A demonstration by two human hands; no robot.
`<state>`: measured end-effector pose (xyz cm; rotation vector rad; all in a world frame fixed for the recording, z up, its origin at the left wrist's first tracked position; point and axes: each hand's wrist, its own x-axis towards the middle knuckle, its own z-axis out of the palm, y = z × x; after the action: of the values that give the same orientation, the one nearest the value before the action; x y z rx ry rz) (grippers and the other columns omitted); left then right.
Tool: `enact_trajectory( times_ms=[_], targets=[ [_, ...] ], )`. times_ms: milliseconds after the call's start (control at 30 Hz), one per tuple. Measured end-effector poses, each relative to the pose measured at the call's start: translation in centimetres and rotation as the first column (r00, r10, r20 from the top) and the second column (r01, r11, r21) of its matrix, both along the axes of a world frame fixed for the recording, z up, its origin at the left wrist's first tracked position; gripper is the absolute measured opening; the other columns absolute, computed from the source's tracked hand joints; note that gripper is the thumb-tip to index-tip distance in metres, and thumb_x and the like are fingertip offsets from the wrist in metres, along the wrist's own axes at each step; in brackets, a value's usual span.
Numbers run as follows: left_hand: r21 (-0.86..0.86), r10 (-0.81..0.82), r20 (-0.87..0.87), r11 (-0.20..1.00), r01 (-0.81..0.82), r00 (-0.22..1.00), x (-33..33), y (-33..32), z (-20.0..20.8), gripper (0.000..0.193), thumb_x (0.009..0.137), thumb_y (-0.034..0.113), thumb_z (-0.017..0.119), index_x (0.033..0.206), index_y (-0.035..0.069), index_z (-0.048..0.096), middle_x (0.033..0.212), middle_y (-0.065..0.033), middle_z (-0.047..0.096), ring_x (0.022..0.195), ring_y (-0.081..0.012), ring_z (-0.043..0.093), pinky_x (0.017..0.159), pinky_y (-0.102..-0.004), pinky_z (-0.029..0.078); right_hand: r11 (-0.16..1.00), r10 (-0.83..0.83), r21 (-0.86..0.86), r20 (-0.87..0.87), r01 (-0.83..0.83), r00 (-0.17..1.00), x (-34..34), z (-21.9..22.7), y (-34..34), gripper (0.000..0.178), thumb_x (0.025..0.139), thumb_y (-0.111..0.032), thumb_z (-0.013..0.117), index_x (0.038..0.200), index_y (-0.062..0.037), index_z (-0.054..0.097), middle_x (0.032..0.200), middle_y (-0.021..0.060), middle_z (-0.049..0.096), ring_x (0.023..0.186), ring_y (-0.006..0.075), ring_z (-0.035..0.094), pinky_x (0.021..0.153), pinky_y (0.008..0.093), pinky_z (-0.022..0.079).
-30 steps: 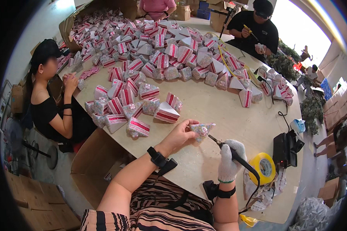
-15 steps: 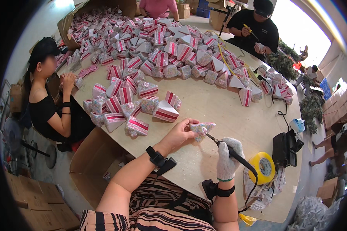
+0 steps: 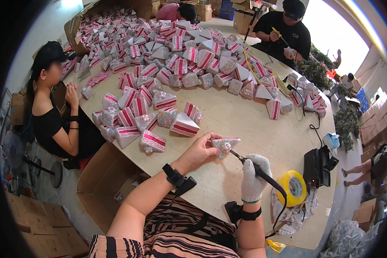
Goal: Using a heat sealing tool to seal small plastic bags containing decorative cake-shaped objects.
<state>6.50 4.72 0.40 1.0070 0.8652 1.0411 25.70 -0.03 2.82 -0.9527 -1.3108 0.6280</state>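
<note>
Between the fingers of my left hand is a toy cake slice with a red stripe and a glittery, beaded crust. My right hand, in a white knit glove, is closed round a soldering iron with a black cord. The iron's metal tip touches, or nearly touches, the beaded end of the slice. Just left of my left hand lie several finished-looking slices, the nearest a slice on its side and another slice with a white face up.
A big heap of cake slices covers the table's far half. Right of my glove are a yellow tape roll, crumpled plastic and a black box-like device. A cord runs along the right edge. Co-workers sit left and far right.
My hands, the slice and the iron stay almost still. At the far side, the person in pink has bent down. The co-worker at left has drawn their hands closer in, leaving a slice on the table.
</note>
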Motion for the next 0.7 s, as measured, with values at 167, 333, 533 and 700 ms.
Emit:
enact_trajectory(
  times_ms=[167, 333, 533, 700],
  targets=[
    [0.041, 0.010, -0.072, 0.999, -0.007, 0.997, -0.01, -0.05, 0.04, 0.041, 0.085, 0.001, 0.064, 0.124, 0.002, 0.050, 0.109, -0.0065, 0.059, 0.099, -0.0135, 0.057, 0.087, -0.0283, 0.049, 1.000, 0.000, -0.017, -0.018, 0.000, 1.000, 0.01, 0.01, -0.04, 0.010, 0.081, 0.002, 0.065, 0.090, -0.0001, 0.060, 0.085, 0.0078, 0.064, 0.076, 0.0121, 0.058, 0.072, 0.0270, 0.048],
    [0.057, 0.025, -0.066, 0.998, -0.021, 0.997, 0.13, -0.09, 0.09, 0.038, 0.085, -0.001, 0.062, 0.121, 0.002, 0.051, 0.104, -0.0062, 0.058, 0.094, -0.0128, 0.056, 0.084, -0.0271, 0.049, 1.000, 0.007, -0.014, -0.012, -0.007, 1.000, -0.14, 0.07, 0.00, 0.010, 0.081, 0.002, 0.065, 0.090, -0.0002, 0.060, 0.085, 0.0077, 0.064, 0.076, 0.0120, 0.058, 0.072, 0.0269, 0.048],
    [0.064, 0.020, -0.073, 0.998, -0.015, 0.997, 0.22, -0.13, 0.17, 0.037, 0.085, -0.001, 0.061, 0.121, 0.002, 0.051, 0.105, -0.0063, 0.058, 0.094, -0.0125, 0.056, 0.084, -0.0272, 0.049, 1.000, 0.007, -0.018, 0.028, -0.006, 1.000, -0.21, -0.05, -0.01, 0.010, 0.082, 0.002, 0.065, 0.090, -0.0014, 0.060, 0.088, 0.0060, 0.062, 0.078, 0.0113, 0.056, 0.072, 0.0264, 0.047],
    [0.066, 0.002, -0.080, 0.998, 0.004, 0.997, 0.18, -0.07, 0.28, 0.038, 0.085, -0.002, 0.060, 0.122, 0.002, 0.050, 0.105, -0.0069, 0.058, 0.094, -0.0130, 0.057, 0.084, -0.0275, 0.049, 0.999, 0.017, -0.041, 0.017, -0.016, 1.000, 0.02, -0.05, -0.01, 0.008, 0.083, 0.000, 0.063, 0.090, -0.0022, 0.060, 0.088, 0.0036, 0.060, 0.077, 0.0096, 0.055, 0.070, 0.0247, 0.046]
  ],
)
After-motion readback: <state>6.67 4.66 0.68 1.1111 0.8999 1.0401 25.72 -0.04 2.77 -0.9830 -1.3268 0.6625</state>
